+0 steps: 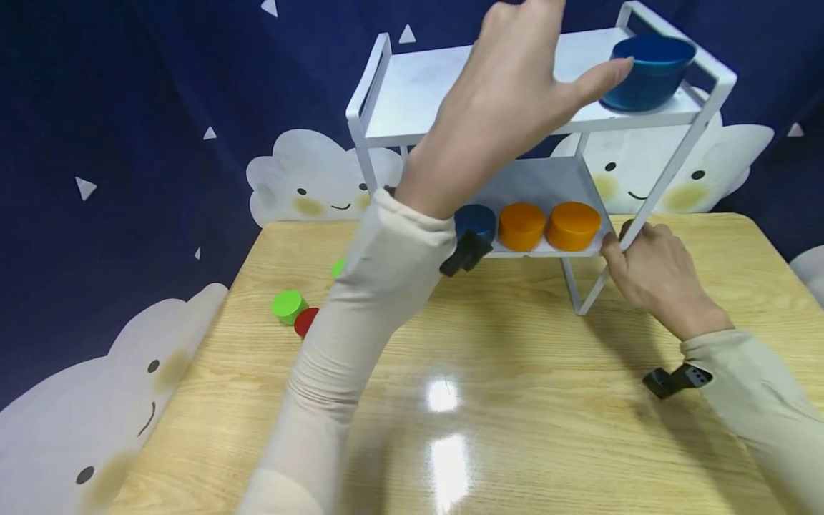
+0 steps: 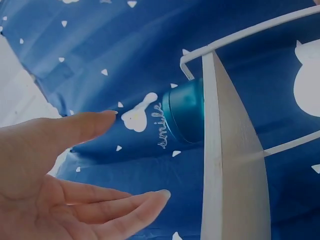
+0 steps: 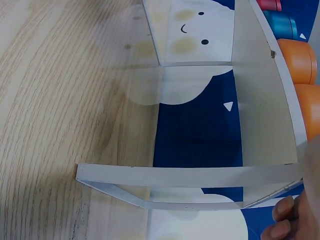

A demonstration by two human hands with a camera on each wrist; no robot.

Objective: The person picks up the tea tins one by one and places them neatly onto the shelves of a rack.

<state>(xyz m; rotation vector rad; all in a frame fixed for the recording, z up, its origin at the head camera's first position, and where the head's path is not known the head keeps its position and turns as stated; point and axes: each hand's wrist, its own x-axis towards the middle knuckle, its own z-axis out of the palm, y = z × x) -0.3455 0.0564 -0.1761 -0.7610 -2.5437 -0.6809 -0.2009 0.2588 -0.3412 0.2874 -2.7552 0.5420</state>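
My left hand (image 1: 505,96) is raised in front of the upper board of a white two-tier shelf rack (image 1: 425,79). Its thumb and fingers are spread with nothing between them. Beyond the thumb, a blue metallic bowl-shaped cup (image 1: 650,79) stands on the right end of that board; in the left wrist view the cup (image 2: 186,111) is clearly apart from the fingers. My right hand (image 1: 659,275) grips the rack's right side at the lower board. Its curled fingertips (image 3: 282,220) show beside the frame in the right wrist view.
On the lower board stand a blue round container (image 1: 475,220) and two orange ones (image 1: 521,227); a red one (image 3: 270,4) shows farther along. Green (image 1: 288,306) and red (image 1: 307,320) pieces lie on the wooden table (image 1: 515,400), partly behind my left sleeve. A dark blue patterned curtain (image 1: 129,143) hangs behind.
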